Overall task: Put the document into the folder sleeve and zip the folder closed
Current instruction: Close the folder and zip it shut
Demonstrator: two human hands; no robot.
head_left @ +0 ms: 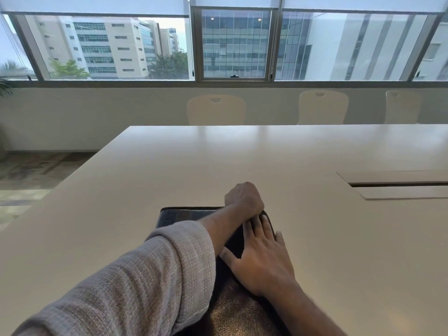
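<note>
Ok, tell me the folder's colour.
Dark brown to black, leather-like, seen in the head view: folder under the left hand and right hand.

This is an office meeting room. A long pale conference table [266, 154] fills the middle, with a recessed cable hatch [397, 184] set into its top, and three matching light chairs [216, 109] stand along its far side against a plain low wall. Above them a wide band of windows [235, 43] with roller blinds [97, 4] part-way down looks out on tall office buildings [109, 47].
</note>
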